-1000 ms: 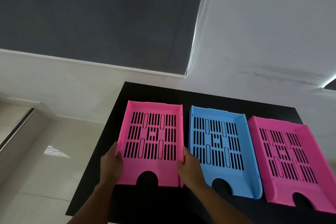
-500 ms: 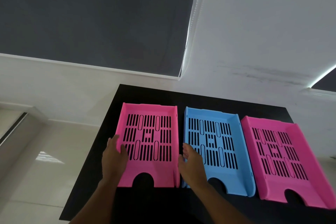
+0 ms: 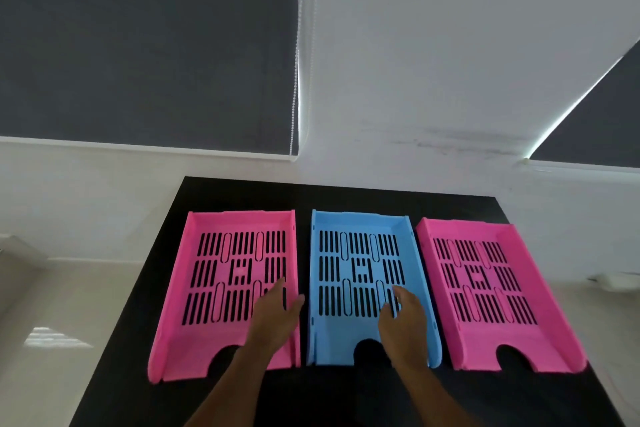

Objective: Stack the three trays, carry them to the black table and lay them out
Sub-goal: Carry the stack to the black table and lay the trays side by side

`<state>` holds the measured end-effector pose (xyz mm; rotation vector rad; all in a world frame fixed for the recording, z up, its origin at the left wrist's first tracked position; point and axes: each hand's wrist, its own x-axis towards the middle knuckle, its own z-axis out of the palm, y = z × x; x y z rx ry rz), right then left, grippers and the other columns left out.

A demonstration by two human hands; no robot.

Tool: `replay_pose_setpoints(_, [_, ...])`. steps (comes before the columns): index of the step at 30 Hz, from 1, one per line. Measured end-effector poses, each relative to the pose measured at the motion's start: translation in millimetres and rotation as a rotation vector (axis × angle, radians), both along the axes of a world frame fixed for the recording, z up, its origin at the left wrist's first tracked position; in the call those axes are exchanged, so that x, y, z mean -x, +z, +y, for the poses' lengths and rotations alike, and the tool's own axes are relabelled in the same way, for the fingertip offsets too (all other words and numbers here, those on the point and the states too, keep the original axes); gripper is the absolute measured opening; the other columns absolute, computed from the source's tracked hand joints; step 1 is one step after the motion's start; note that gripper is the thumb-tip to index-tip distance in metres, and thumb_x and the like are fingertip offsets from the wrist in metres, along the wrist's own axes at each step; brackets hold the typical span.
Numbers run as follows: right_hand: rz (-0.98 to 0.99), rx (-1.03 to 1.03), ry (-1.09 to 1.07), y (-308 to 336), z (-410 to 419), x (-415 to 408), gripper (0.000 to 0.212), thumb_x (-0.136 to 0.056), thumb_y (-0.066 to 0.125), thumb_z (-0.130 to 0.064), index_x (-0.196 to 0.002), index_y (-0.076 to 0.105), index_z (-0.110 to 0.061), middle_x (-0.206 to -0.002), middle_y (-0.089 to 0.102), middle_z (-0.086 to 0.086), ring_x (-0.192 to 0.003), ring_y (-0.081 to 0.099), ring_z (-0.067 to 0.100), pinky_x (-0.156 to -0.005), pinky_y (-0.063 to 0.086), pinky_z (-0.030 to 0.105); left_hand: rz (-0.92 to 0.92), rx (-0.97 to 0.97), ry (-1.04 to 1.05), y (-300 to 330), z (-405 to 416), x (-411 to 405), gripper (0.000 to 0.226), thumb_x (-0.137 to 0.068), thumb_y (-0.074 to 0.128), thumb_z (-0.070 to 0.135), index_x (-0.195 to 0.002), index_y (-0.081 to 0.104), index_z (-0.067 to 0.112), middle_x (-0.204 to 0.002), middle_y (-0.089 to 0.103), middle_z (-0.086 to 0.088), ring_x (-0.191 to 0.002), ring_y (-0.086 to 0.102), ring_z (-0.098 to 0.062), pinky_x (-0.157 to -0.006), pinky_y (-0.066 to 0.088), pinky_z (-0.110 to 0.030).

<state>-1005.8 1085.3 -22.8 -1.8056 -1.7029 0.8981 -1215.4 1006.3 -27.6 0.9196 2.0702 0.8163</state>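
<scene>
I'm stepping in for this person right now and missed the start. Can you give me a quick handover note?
Left hand: open, over the left pink tray, holding nothing.
Right hand: open, over the blue tray, holding nothing.
The right pink tray lies beside the blue one; all three sit side by side, flat, unstacked, on the black table.
Done: trays appear laid out.
Left: perhaps straighten spacing, then withdraw.

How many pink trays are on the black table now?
2. One pink tray lies at the left end of the row, the other pink tray at the right end. None looks hidden.
</scene>
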Motion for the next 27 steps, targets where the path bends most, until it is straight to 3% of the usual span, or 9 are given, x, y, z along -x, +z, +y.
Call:
replay_pose_setpoints(4, [-0.089, -0.032, -0.055, -5.1, 17.1, -37.7, 0.049, -0.091, 0.063, -0.009, -0.139, 0.049, -0.007, -0.145, 0.047, 0.015, -0.137, 0.043, 0.033, -0.112, 0.040, 0.049, -0.062, 0.003, -0.004, 1.2, 14.3, -27.1, 0.076, -0.095, 0.061, 0.032, -0.155, 0.020, 0.011, -0.151, 0.044, -0.019, -0.125, 0.056, -0.023, -0.112, 0.037, -0.045])
replay_pose_setpoints(8, [-0.211, 0.006, -0.092, -14.4, 36.1, -72.1, 0.067, -0.090, 0.067, -0.020, -0.148, 0.039, -0.006, -0.158, 0.032, 0.017, -0.147, 0.028, 0.036, -0.117, 0.031, 0.056, -0.069, 0.015, 0.076, -3.5, 24.1, -38.3, 0.082, -0.093, 0.064, 0.025, -0.156, 0.013, 0.013, -0.152, 0.043, -0.019, -0.131, 0.053, -0.032, -0.111, 0.040, -0.048])
replay_pose_setpoints(10, [-0.187, 0.040, -0.099, -19.9, 43.2, -85.2, 0.072, -0.090, 0.067, -0.022, -0.151, 0.034, -0.005, -0.161, 0.027, 0.017, -0.149, 0.023, 0.036, -0.119, 0.027, 0.055, -0.051, 0.015, 0.101, -6.1, 26.7, -43.5, 0.079, -0.095, 0.061, 0.020, -0.156, 0.012, 0.015, -0.147, 0.050, -0.020, -0.095, 0.070, -0.020, -0.086, 0.060, -0.036])
replay_pose_setpoints(12, [-0.123, 0.080, -0.094, -23.7, 46.4, -94.8, 0.075, -0.091, 0.066, -0.023, -0.154, 0.028, -0.007, -0.163, 0.024, 0.015, -0.150, 0.023, 0.034, -0.120, 0.027, 0.054, -0.058, 0.005, 0.117, -9.9, 29.4, -47.4, 0.075, -0.097, 0.058, 0.017, -0.157, 0.011, 0.017, -0.144, 0.052, -0.019, -0.059, 0.059, -0.004, -0.054, 0.056, -0.017])
replay_pose_setpoints(15, [-0.020, 0.146, -0.073, -29.5, 47.9, -103.3, 0.076, -0.094, 0.063, -0.026, -0.157, 0.022, -0.012, -0.164, 0.024, 0.011, -0.150, 0.024, 0.031, -0.121, 0.025, 0.049, -0.018, 0.029, 0.116, -12.5, 30.6, -50.0, 0.073, -0.098, 0.056, 0.016, -0.157, 0.013, 0.016, -0.147, 0.049, -0.019, -0.079, 0.070, -0.014, -0.078, 0.062, -0.034])
replay_pose_setpoints(16, [-0.007, 0.158, -0.058, -30.6, 48.2, -104.9, 0.076, -0.095, 0.063, -0.027, -0.157, 0.022, -0.013, -0.164, 0.025, 0.011, -0.150, 0.026, 0.031, -0.120, 0.025, 0.048, -0.004, 0.036, 0.115, -14.2, 30.7, -50.5, 0.072, -0.098, 0.055, 0.016, -0.157, 0.013, 0.016, -0.142, 0.054, -0.019, -0.077, 0.070, -0.013, -0.077, 0.062, -0.035])
replay_pose_setpoints(19, [0.035, 0.193, -0.027, -33.7, 52.4, -108.7, 0.076, -0.094, 0.064, -0.027, -0.157, 0.021, -0.014, -0.163, 0.027, 0.011, -0.149, 0.027, 0.031, -0.120, 0.026, 0.048, 0.007, 0.071, 0.119, -15.9, 32.2, -55.3, 0.068, -0.100, 0.051, 0.014, -0.157, 0.014, 0.016, -0.094, 0.067, -0.005, -0.045, 0.042, -0.002, -0.045, 0.048, -0.017])
replay_pose_setpoints(24, [0.087, 0.250, 0.076, -33.1, 63.5, -111.1, 0.076, -0.094, 0.060, -0.011, -0.158, 0.018, -0.015, -0.164, 0.025, 0.007, -0.151, 0.023, 0.027, -0.121, 0.023, 0.043, 0.036, 0.085, 0.105, -13.7, 35.1, -62.9, 0.064, -0.101, 0.048, 0.010, -0.157, 0.016, 0.015, -0.092, 0.068, -0.015, -0.044, 0.036, -0.003, -0.041, 0.037, -0.015])
replay_pose_setpoints(27, [0.133, 0.264, 0.123, -33.1, 69.0, -106.8, 0.079, -0.091, 0.057, 0.001, -0.157, 0.018, -0.016, -0.164, 0.024, 0.007, -0.148, 0.032, 0.029, -0.118, 0.033, 0.048, 0.033, 0.087, 0.114, -11.6, 36.0, -65.1, 0.064, -0.101, 0.047, 0.009, -0.156, 0.015, 0.014, -0.079, 0.062, -0.006, -0.044, 0.034, -0.003, -0.038, 0.034, -0.014])
